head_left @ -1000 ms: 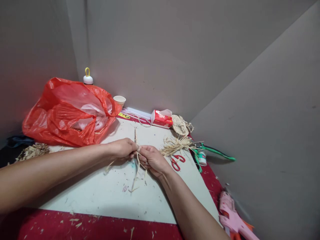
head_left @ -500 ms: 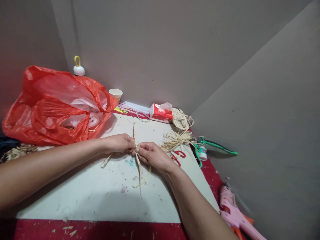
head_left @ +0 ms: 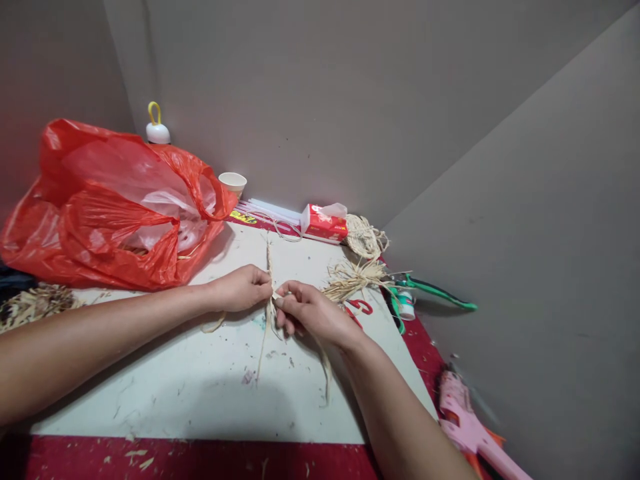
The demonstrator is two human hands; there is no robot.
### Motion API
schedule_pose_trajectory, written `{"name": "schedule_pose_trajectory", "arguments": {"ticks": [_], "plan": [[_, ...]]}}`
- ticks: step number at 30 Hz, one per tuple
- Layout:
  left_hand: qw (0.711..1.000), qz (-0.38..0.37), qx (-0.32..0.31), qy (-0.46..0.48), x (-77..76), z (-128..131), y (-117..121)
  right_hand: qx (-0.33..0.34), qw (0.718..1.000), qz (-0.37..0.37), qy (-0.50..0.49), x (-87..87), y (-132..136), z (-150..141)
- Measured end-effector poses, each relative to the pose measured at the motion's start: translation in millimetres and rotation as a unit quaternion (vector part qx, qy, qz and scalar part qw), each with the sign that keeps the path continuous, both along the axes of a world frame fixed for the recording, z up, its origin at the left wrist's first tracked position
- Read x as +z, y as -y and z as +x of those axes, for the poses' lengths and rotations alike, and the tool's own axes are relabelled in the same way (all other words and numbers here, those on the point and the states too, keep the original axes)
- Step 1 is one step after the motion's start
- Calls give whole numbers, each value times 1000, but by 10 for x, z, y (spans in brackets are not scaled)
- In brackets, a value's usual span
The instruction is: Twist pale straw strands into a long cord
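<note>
A thin straw braid (head_left: 269, 257) runs away from me over the white board (head_left: 200, 400), its far end toward the tissue pack. My left hand (head_left: 245, 288) is closed on the braid at its near end. Close beside it, my right hand (head_left: 307, 310) pinches a pale strand between thumb and forefinger, the other fingers curled. Loose strands hang below: one thin strand (head_left: 261, 357) points toward me, another (head_left: 326, 377) trails under my right wrist. A short strand loop (head_left: 216, 323) shows below my left wrist.
A red plastic bag (head_left: 110, 220) fills the back left. Behind stand a paper cup (head_left: 233, 181), a tissue pack (head_left: 324, 223) and a coiled braid (head_left: 367, 237). At right lie a straw bundle (head_left: 355, 280), red-handled scissors (head_left: 361, 307), green-handled pruners (head_left: 440, 292) and a pink glue gun (head_left: 470, 427).
My right hand has shifted slightly right and its fingers have opened a little around the strand. A loose strand now trails to the right beneath my right wrist. My left hand keeps its hold.
</note>
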State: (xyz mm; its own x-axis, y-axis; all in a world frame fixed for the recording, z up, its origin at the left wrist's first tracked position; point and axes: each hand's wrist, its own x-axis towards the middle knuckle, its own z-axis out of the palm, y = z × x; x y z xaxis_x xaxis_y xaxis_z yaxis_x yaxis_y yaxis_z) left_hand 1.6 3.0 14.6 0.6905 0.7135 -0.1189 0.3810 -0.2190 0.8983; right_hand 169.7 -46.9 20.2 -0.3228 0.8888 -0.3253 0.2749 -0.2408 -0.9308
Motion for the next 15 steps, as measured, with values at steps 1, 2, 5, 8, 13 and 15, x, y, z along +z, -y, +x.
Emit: {"name": "schedule_pose_trajectory", "arguments": {"ticks": [1,2,5,8,13,15], "plan": [[1000,6,0,-3,7,-2,5,-12,1000,1,18,8,6,-13],[1000,12,1,-6,12,-3,10,-26,999,0,34,19,12,-26],[1000,25,6,-9,17,-1,24,-69,996,-13,51,51,28,-64],[999,33,8,4,9,6,32,-98,995,-27,2,52,50,-114],[999,-19,3,35,-5,9,49,-156,985,-16,-68,-18,121,-243],[997,-50,11,53,-16,5,58,-179,982,-7,-68,-33,151,-297]]}}
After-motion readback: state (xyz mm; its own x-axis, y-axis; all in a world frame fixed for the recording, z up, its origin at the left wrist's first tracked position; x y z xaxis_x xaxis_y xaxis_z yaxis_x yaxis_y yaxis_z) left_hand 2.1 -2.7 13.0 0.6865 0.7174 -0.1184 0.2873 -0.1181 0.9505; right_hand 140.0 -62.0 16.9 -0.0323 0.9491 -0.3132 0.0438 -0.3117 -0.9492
